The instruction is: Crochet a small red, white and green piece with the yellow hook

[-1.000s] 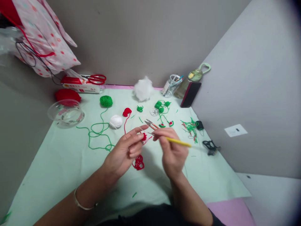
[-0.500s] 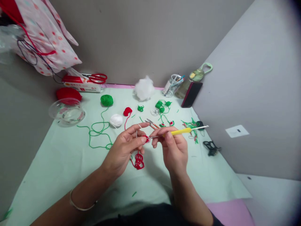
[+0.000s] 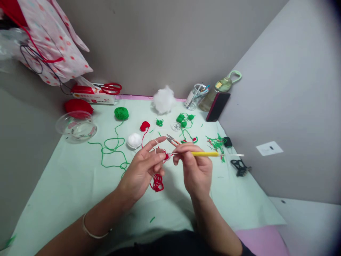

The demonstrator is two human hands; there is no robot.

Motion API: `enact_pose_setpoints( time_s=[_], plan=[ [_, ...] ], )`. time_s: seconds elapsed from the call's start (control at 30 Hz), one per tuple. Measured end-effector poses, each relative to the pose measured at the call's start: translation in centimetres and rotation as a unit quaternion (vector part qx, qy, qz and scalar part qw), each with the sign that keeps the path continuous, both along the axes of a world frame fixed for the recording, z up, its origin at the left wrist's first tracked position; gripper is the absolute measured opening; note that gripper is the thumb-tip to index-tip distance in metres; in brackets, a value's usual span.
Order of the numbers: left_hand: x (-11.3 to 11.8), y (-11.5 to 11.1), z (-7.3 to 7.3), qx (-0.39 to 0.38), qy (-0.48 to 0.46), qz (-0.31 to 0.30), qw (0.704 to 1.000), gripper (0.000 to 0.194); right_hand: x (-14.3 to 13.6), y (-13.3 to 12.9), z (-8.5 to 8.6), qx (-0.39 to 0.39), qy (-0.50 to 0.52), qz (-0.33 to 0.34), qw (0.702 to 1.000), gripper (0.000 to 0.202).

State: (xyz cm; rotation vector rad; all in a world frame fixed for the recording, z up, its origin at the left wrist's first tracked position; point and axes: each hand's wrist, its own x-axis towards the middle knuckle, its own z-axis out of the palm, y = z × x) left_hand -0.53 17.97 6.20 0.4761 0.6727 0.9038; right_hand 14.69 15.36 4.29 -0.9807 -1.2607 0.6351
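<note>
My left hand (image 3: 142, 169) pinches a small red and white crocheted piece (image 3: 166, 156) between thumb and fingers, with white yarn passing over its raised index finger. In my right hand (image 3: 195, 167) is a yellow-handled crochet hook (image 3: 205, 154), held level, its left tip at the red piece. The hook's other metal end points right. A white yarn ball (image 3: 134, 140) lies just beyond my left hand. Tangled red yarn (image 3: 157, 183) rests on the cloth below the hands. Small snips (image 3: 173, 140) lie behind the fingertips.
On the pale green cloth (image 3: 90, 192) are a green yarn ball (image 3: 121, 113), white stuffing (image 3: 163, 100), green crocheted pieces (image 3: 182, 120), yarn scraps (image 3: 217, 142) and a black claw clip (image 3: 240, 167). A plastic tub (image 3: 80, 128), tissue box (image 3: 93, 97), phone (image 3: 217, 107) and bottle (image 3: 210, 99) stand around the edges.
The crochet hook has turned from a slight upward slant to nearly level, its right end now lower and further right. The white yarn ball has shifted slightly right. My left hand still holds the red piece.
</note>
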Motion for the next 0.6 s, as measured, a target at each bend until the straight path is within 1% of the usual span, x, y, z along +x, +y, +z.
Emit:
enact_pose_setpoints(
  time_s=[0.07, 0.17, 0.23, 0.3, 0.33, 0.37, 0.43, 0.5, 0.53, 0.6],
  plan=[
    [0.3, -0.3, -0.1, 0.038, 0.025, 0.002, 0.999, 0.054, -0.1, 0.0, 0.0, -0.002, -0.023, 0.009, 1.000, 0.017],
    [0.6, -0.6, -0.4, 0.067, 0.055, 0.012, 0.996, 0.060, -0.5, -0.2, -0.5, 0.025, -0.094, -0.015, 0.995, 0.019],
    [0.6, -0.7, -0.5, 0.055, 0.050, 0.010, 0.997, 0.062, -0.7, -0.5, -1.0, 0.061, -0.167, -0.059, 0.982, 0.021],
    [0.5, -0.5, -0.5, 0.012, 0.023, -0.001, 1.000, 0.055, -0.6, -0.6, -1.2, 0.096, -0.225, -0.092, 0.965, 0.025],
    [0.3, -0.3, -0.4, -0.013, 0.006, -0.006, 1.000, 0.050, -0.5, -0.6, -1.2, 0.102, -0.231, -0.095, 0.963, 0.025],
    [0.2, -0.2, -0.3, -0.034, -0.009, -0.010, 0.999, 0.046, -0.3, -0.6, -1.1, 0.092, -0.210, -0.089, 0.969, 0.024],
    [-0.1, 0.1, -0.2, -0.049, -0.023, -0.012, 0.998, 0.042, 0.1, -0.3, -0.8, 0.041, -0.109, -0.061, 0.991, 0.018],
    [-0.2, 0.2, -0.2, -0.021, -0.013, -0.005, 1.000, 0.043, 0.4, -0.1, -0.5, -0.013, -0.001, -0.021, 1.000, 0.019],
    [-0.1, 0.2, -0.2, 0.000, -0.001, -0.002, 1.000, 0.043, 0.5, 0.0, -0.4, -0.031, 0.027, -0.002, 0.999, 0.019],
    [0.1, 0.0, -0.3, 0.043, 0.027, 0.003, 0.999, 0.043, 0.4, 0.1, -0.5, -0.051, 0.033, 0.019, 0.998, 0.019]
  ],
)
